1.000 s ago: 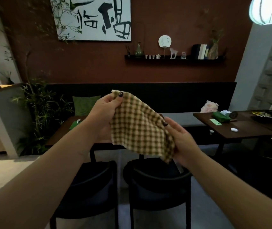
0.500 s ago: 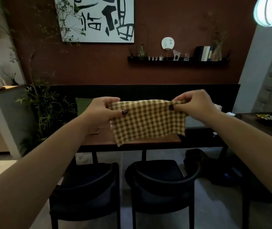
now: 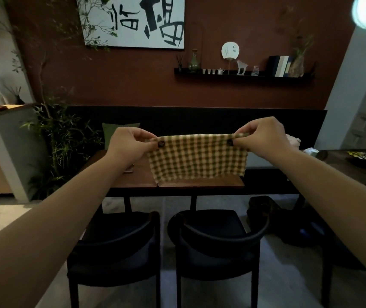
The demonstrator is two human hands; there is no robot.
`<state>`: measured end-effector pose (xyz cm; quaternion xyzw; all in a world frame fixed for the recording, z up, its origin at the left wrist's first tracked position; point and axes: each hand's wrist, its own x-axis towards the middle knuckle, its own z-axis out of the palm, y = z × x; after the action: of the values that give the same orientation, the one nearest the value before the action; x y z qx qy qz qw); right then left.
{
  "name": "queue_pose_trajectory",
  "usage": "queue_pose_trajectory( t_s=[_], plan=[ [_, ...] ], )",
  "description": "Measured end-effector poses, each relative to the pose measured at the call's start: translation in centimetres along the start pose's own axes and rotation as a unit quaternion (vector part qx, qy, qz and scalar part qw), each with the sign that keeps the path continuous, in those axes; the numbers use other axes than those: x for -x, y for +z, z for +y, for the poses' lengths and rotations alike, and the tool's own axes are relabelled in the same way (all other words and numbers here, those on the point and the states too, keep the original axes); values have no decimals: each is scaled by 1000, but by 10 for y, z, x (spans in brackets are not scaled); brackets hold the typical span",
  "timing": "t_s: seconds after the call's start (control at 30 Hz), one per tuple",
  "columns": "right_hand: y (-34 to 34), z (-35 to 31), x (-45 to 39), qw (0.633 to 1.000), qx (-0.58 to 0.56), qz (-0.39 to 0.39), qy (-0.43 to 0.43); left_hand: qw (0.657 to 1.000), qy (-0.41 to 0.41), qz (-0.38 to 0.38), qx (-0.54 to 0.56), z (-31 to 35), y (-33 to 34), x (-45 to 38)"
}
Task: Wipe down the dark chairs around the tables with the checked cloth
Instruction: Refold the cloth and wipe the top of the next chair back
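Since earlier: checked cloth (image 3: 197,157) pulled flatter, hands wider apart | left hand (image 3: 130,144) and right hand (image 3: 261,137) each pinch a top corner at frame centre, likely squaring it for wiping | dark chairs (image 3: 217,243) below, untouched

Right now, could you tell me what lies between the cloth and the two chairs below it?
In the head view, the near edge of the table lies between the cloth and the chairs.
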<state>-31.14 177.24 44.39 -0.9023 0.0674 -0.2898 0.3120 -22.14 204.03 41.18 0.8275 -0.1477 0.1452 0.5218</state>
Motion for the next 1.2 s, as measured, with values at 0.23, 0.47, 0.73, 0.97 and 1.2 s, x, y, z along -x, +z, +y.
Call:
queue_pose_trajectory(
  t_s=[0.23, 0.47, 0.73, 0.97, 1.2],
  plan=[
    [11, 8, -2, 998, 56, 14, -1, 995, 72, 24, -71, -8, 3, 6],
    [19, 17, -5, 997, 71, 28, -16, 987, 99, 77, -103, -17, 16, 7],
    [30, 36, -8, 958, -148, -116, 217, 969, -178, -97, 138, -20, 39, 11],
    [68, 34, 32, 948, -208, -94, 223, 908, -307, -116, 262, -31, 76, 44],
    [111, 9, 65, 953, -242, -139, 118, 858, -323, -122, 380, -47, 109, 62]
  ],
)
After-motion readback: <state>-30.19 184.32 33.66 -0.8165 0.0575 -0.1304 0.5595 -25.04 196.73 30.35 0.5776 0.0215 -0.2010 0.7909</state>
